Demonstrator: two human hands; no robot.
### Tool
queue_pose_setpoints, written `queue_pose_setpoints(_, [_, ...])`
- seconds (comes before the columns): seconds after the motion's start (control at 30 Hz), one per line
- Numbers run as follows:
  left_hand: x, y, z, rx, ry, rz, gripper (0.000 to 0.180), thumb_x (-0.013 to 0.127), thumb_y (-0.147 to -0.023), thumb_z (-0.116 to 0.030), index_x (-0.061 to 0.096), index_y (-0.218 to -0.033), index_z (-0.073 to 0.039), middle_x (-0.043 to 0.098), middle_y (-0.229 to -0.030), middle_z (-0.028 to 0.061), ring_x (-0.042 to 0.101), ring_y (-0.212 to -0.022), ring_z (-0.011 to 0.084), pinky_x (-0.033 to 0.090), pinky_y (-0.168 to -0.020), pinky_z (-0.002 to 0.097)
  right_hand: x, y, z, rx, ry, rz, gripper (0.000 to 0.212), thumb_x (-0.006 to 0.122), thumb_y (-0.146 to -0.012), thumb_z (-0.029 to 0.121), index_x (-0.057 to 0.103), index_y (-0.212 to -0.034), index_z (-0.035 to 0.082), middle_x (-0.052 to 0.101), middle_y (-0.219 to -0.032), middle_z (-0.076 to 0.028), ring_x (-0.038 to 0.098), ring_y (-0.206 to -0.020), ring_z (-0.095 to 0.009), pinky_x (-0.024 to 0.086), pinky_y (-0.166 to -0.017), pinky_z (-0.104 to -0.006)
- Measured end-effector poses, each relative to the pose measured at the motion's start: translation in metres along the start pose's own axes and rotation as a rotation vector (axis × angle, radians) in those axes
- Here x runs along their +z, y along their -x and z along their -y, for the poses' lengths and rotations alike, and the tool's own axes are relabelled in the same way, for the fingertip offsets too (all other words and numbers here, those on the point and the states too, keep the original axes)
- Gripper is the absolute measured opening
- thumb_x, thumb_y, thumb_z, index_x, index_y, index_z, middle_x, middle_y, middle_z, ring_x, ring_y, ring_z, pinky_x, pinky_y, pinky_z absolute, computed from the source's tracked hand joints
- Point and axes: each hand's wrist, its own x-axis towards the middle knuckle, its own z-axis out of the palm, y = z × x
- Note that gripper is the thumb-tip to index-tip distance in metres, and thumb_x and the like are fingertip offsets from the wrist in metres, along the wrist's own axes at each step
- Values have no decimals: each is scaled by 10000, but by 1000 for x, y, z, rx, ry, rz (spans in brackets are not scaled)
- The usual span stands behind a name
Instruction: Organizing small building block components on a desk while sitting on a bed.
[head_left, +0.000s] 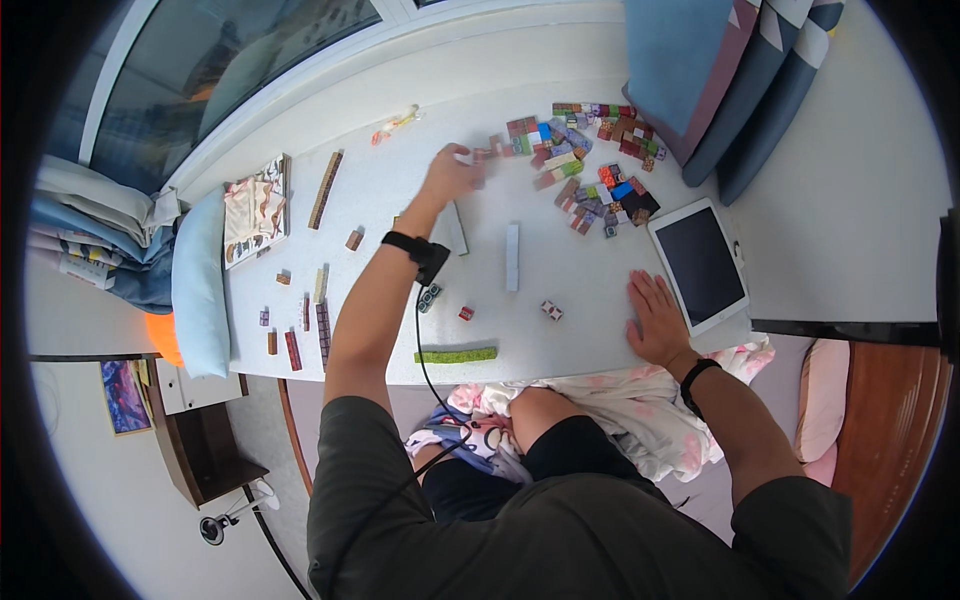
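Over the far middle of the white table (590,290), my left hand (452,176) is closed, its fingers partly smeared by motion. A blurred reddish-brown block piece (490,150) is at its fingertips. Just right of it lies a loose pile of patterned toy blocks (562,152), in brown, grey, green and blue. My right hand (659,322) rests flat on the table with its fingers stretched out and holds nothing. Near its fingertips is a white-framed tablet (700,265). A long pale grey block strip (512,257) lies between the hands, and a flat grey piece (450,229) sits under my left wrist.
A green block strip (456,355) lies along the near edge. Small blocks, including a red one (466,313) and a patterned one (552,310), are scattered about. At left are several block strips (325,190), a book (256,212) and a blue cushion (201,285). A curtain (690,70) hangs far right.
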Motion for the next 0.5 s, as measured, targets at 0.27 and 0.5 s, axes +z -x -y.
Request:
queue_pose_setpoints(0.27, [-81, -21, 73, -46, 148, -212, 326, 761, -906, -99, 737, -1220, -16, 783, -909, 124, 726, -735, 157, 590, -641, 309, 0, -3, 4, -20, -29, -31, 665, 612, -888, 226, 480, -1471, -65, 420, -1617, -223, 340, -1547, -380, 218, -1307, -529])
queue_pose_setpoints(0.5, [-83, -45, 109, -13, -206, -327, 289, 800, -870, -191, 813, -1138, -84, 794, -867, 143, 754, -761, 222, 587, -714, 378, 0, -4, 8, -8, -20, -35, 663, 619, -887, 216, 477, -1475, -58, 421, -1615, -217, 348, -1541, -378, 225, -1306, -525])
